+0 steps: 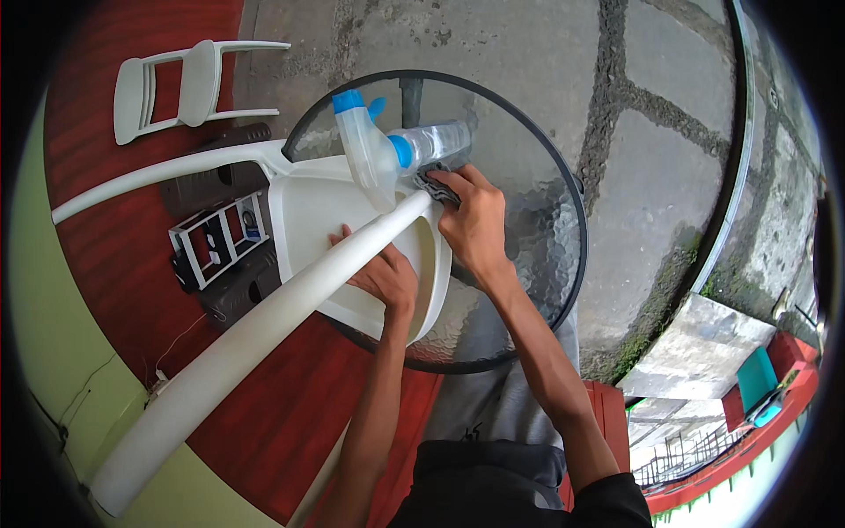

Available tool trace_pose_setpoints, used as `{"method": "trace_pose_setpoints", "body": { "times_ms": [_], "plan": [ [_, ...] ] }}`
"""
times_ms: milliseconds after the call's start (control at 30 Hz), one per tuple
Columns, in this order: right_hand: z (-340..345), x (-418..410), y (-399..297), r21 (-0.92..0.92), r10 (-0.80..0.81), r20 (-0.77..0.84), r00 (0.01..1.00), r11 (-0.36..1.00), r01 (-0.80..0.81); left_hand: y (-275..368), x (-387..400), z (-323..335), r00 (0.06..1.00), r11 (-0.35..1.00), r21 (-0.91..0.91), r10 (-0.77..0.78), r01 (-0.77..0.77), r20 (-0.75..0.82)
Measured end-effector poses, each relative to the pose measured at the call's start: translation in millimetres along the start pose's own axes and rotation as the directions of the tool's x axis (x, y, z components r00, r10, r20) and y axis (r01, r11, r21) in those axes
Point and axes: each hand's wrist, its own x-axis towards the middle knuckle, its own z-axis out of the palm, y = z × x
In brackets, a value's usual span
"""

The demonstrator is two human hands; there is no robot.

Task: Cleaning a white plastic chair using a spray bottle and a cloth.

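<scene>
A white plastic chair (317,198) lies tipped over a round glass table (528,165) with a black rim, one long leg (264,336) pointing towards the lower left. My right hand (472,214) grips a crumpled grey cloth (439,186) at the far end of that leg. Under the leg, my left hand (386,274) rests against the broad white panel of the chair, fingers spread and partly hidden. A clear spray bottle (370,152) with a blue nozzle stands just beyond the hands, and a transparent plastic bottle (439,142) with a blue part lies or stands beside it.
Another white chair (200,82) is at the upper left on the red floor (290,396). Dark brown plastic items (241,284) and a small white-framed rack (221,241) sit left of the table. Grey paving (660,198) spreads to the right, with a red ledge (799,369) at the lower right.
</scene>
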Motion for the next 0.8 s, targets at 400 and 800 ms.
{"method": "trace_pose_setpoints", "body": {
  "times_ms": [400, 800],
  "plan": [
    [-9.0, -12.4, -1.1, 0.078, 0.109, 0.023, 0.994, 0.991, -0.11, -1.6, 7.4, -1.6, 0.984, 0.988, -0.053, 0.135, -0.142, -0.112],
    [-59.3, -21.2, -84.6, 0.514, -0.026, 0.41, 0.912, 0.832, -0.208, 8.9, 7.2, -0.4, 0.998, 1.0, 0.022, -0.02, 0.021, -0.054]
  ]
}}
